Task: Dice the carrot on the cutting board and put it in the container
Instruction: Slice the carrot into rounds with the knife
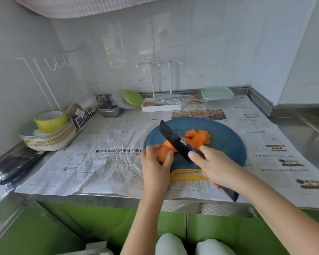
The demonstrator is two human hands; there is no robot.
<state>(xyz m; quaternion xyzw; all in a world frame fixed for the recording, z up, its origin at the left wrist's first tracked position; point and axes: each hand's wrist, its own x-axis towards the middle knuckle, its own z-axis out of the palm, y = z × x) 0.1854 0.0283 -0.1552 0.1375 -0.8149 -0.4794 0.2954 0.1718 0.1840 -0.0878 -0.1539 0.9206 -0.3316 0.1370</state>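
- The left grip has its fingers and thumb curled round the uncut stub of the carrot, pinning it at the near-left edge of the round blue cutting board.
- The right grip is wrapped round the handle of the black knife, forefinger stretched along the spine. The blade lies across the carrot just beside the left fingertips.
- A heap of slices lies on the board beyond the blade.
- The container stands at the back of the worktop, well apart from the board, with its green lid on.
- The step in hand looks like slicing into rounds; cutting those into dice has not begun.
- To do it well: tuck the left fingertips under so the knuckles guide the blade, since the stub is short and leaves little room.
- Cut straight down with even spacing and let the stub rest steady before each stroke.
- The board sits on newspaper, which may let it slide, so press gently.
- Afterwards stack the rounds, cut them into strips and crosswise, then take the lid off.
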